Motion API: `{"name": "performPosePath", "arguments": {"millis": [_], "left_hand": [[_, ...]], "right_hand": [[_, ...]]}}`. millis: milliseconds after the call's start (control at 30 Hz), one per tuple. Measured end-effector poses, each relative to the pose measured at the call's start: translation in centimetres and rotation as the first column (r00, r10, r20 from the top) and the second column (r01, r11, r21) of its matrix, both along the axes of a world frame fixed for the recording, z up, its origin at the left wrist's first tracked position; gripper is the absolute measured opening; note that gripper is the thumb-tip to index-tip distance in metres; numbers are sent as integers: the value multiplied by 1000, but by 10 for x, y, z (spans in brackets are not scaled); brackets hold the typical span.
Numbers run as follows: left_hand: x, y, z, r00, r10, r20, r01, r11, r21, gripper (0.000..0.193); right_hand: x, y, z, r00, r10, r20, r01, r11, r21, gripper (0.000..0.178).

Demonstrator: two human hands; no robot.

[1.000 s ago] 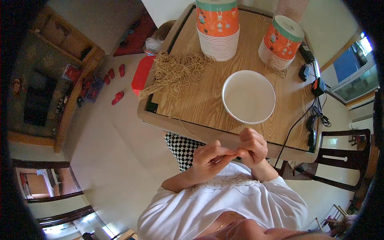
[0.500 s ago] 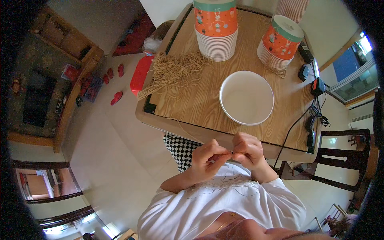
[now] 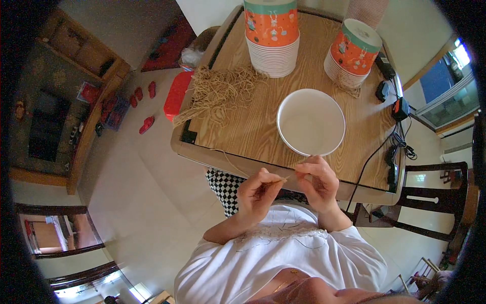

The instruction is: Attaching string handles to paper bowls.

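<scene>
We see the left hand [image 3: 259, 196] in a tight pinch, thumb against forefinger, holding a thin tan strand [image 3: 285, 179] whose short end pokes out past the fingertips toward the other hand. The right hand [image 3: 319, 183] is just beside it, fingers curled and thumb apart from the forefinger; we can't tell if anything is held there. Both hands are in front of the table's near edge, above the lap. The right knuckles reach up close to the near rim of a white paper tub [image 3: 304, 106]; contact unclear to us. Tub is upright, mouth up, on the wood-grain table [image 3: 243, 139].

A thin length of twine [image 3: 226, 157] crosses the near table edge and runs down toward the left hand; we can't confirm it's the same piece. Big loose twine heap [image 3: 223, 88] on the table's left part, a red container [image 3: 178, 95] just beyond that side.

Farther back we have a tall stack of tubs [image 3: 273, 38], top one orange and green, upside down, and a second stack [image 3: 353, 53] to its right. Black cable [image 3: 372, 161] and adapters [image 3: 401, 109] along the right edge. Outside: dark wooden chair [image 3: 434, 200] right, checkered cloth [image 3: 223, 191] below the table's near edge, red slippers [image 3: 147, 125] on the floor left.
</scene>
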State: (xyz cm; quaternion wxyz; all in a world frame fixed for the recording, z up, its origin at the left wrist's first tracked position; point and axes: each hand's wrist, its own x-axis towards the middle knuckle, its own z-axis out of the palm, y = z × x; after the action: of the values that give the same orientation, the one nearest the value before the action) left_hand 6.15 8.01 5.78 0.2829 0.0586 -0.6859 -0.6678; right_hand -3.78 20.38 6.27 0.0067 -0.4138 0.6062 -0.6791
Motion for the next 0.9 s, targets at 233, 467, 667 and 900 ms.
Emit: {"name": "performPosePath", "arguments": {"millis": [233,467,667,900], "left_hand": [[2,-3,-6,999,-1,-33,-4,988,-153,11],[3,0,0,998,65,-22,-69,972,-227,8],[2,-1,-3,999,49,-14,-51,993,-107,5],[3,-3,-3,1000,-1,-19,-1,994,-105,3]], "right_hand": [[-2,-4,-3,997,58,-59,-55,997,55,20],[-2,-3,-11,989,60,-133,-51,996,72,16],[-1,-4,-14,996,83,37,-79,993,-93,24],[-7,-6,-4,978,183,-104,-179,983,47,16]]}}
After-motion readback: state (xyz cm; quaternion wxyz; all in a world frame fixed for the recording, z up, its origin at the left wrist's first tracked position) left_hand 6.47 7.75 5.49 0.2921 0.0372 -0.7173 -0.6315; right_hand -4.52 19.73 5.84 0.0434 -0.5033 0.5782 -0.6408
